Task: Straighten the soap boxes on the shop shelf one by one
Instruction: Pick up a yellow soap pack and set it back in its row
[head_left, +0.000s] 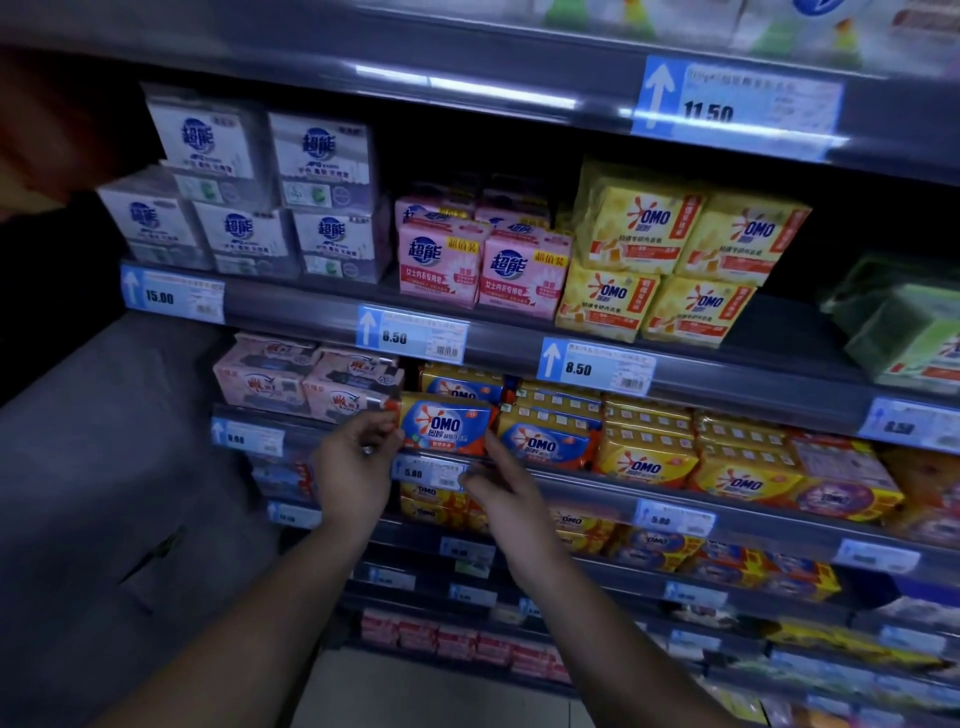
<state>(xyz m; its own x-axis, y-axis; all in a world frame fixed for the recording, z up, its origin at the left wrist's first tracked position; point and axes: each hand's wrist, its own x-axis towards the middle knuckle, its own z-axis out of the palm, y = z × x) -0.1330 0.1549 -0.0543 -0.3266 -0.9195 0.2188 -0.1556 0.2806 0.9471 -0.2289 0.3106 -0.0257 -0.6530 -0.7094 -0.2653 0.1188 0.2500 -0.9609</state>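
A blue and orange OMO soap box (445, 425) stands at the front of the third shelf (571, 486), slightly tilted. My left hand (358, 467) pinches its left end with thumb and fingers. My right hand (498, 483) touches its lower right corner from below, fingers curled under the edge. A matching OMO box (545, 442) sits right beside it, and more of them are stacked behind.
Pink soap boxes (311, 382) stand left of the held box. Yellow OMO packs (644, 462) fill the shelf to the right. Above are white boxes (249, 192), pink boxes (483, 270) and yellow OMO packs (675, 260). A grey end panel (104, 467) closes the left side.
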